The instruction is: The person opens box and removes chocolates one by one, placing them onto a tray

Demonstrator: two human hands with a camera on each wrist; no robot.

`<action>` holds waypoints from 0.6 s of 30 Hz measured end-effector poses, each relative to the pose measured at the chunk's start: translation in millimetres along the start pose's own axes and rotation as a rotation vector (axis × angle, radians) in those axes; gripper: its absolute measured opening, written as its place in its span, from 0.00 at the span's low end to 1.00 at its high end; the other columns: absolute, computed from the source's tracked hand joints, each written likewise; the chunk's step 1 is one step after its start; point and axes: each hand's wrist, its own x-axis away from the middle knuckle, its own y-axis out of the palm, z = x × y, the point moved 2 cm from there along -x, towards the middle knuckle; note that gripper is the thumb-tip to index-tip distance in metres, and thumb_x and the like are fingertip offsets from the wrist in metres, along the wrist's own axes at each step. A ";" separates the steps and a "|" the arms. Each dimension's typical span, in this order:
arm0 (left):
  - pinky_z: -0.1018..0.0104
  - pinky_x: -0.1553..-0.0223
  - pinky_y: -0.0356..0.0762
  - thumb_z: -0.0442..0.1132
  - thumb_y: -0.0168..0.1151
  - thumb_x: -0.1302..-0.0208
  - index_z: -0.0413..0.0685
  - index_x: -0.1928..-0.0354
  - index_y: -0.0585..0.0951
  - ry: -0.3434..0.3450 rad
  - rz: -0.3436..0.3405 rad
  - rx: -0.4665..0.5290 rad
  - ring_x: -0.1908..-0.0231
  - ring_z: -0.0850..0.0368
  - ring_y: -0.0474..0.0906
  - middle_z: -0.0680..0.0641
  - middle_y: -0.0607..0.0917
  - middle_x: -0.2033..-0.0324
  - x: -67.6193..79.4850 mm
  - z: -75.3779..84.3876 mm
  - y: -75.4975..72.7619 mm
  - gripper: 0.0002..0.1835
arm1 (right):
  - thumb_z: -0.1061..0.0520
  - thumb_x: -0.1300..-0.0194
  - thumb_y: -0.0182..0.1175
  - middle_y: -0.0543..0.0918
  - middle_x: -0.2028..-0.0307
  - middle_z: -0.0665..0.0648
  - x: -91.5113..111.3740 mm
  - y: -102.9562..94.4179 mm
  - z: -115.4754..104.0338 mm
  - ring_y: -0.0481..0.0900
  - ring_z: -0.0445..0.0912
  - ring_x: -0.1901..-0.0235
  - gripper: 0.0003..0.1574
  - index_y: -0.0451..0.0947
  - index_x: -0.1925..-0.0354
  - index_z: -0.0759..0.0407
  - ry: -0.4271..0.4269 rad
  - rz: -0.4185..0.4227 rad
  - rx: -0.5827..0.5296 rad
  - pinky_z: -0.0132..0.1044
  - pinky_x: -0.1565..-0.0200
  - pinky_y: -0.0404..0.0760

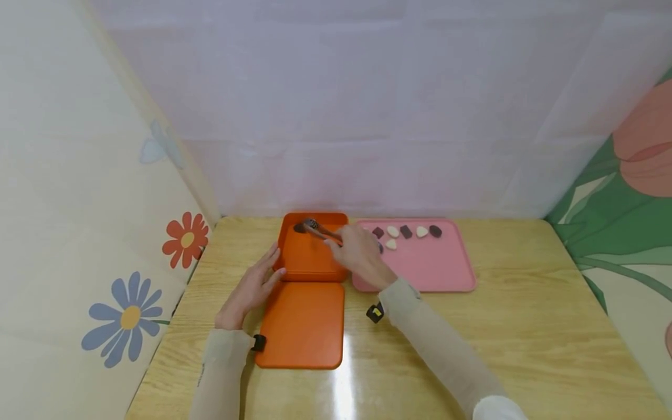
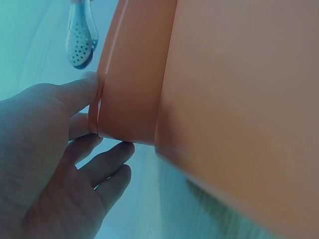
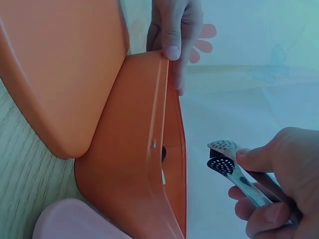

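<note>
My right hand (image 1: 362,251) grips metal tongs (image 3: 246,189) with perforated round ends, held above the orange box (image 1: 315,256). A dark patch shows between the tong ends; whether it is a held piece I cannot tell. Inside the box lies a dark piece (image 1: 300,228), and a white bit (image 3: 163,177) peeks past its rim in the right wrist view. The left hand (image 1: 254,287) touches the box's front left corner, thumb at the rim and fairly straight fingers along the outer side.
An orange lid (image 1: 301,326) lies in front of the box. To its right sits a pink tray (image 1: 430,268) with several dark pieces (image 1: 435,231) and white pieces (image 1: 422,232) near its back edge. A pale cloth backdrop (image 1: 341,116) rises behind the wooden table (image 1: 504,326).
</note>
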 end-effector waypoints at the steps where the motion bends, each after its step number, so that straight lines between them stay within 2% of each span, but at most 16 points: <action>1: 0.36 0.21 0.56 0.47 0.56 0.16 0.35 0.17 0.57 0.001 0.000 -0.003 0.17 0.37 0.52 0.40 0.53 0.15 -0.3 0.3 -0.4 0.37 | 0.41 0.22 0.64 0.76 0.81 0.50 1.8 -1.9 0.5 0.61 0.38 0.89 0.21 0.91 0.52 0.55 -0.010 0.012 0.006 0.29 0.89 0.58; 7: 0.35 0.21 0.56 0.47 0.56 0.16 0.36 0.17 0.57 0.004 -0.003 -0.009 0.17 0.37 0.51 0.40 0.52 0.15 -0.5 1.8 -2.1 0.37 | 0.43 0.22 0.65 0.74 0.80 0.50 11.7 -8.9 9.4 0.62 0.38 0.87 0.19 0.90 0.62 0.55 -0.067 0.066 0.021 0.27 0.88 0.58; 10: 0.35 0.21 0.56 0.47 0.56 0.16 0.36 0.17 0.57 0.010 0.000 -0.007 0.17 0.37 0.52 0.41 0.52 0.15 -0.9 2.2 -2.2 0.37 | 0.43 0.23 0.66 0.73 0.79 0.50 16.7 -12.1 16.5 0.63 0.39 0.86 0.19 0.89 0.66 0.54 -0.077 0.119 0.056 0.28 0.86 0.59; 14: 0.35 0.21 0.57 0.47 0.56 0.16 0.36 0.17 0.58 0.016 0.003 -0.008 0.17 0.37 0.52 0.40 0.53 0.15 -1.4 2.5 -1.6 0.37 | 0.41 0.25 0.68 0.73 0.81 0.51 24.0 -15.3 27.8 0.65 0.42 0.85 0.22 0.83 0.71 0.55 -0.050 0.175 0.068 0.31 0.84 0.60; 18: 0.35 0.21 0.57 0.47 0.56 0.16 0.36 0.17 0.57 0.005 -0.002 -0.008 0.17 0.37 0.52 0.40 0.53 0.15 -0.6 2.3 -0.7 0.37 | 0.41 0.26 0.68 0.73 0.81 0.51 30.9 -15.9 39.3 0.66 0.43 0.85 0.20 0.86 0.66 0.54 0.007 0.171 0.048 0.33 0.84 0.61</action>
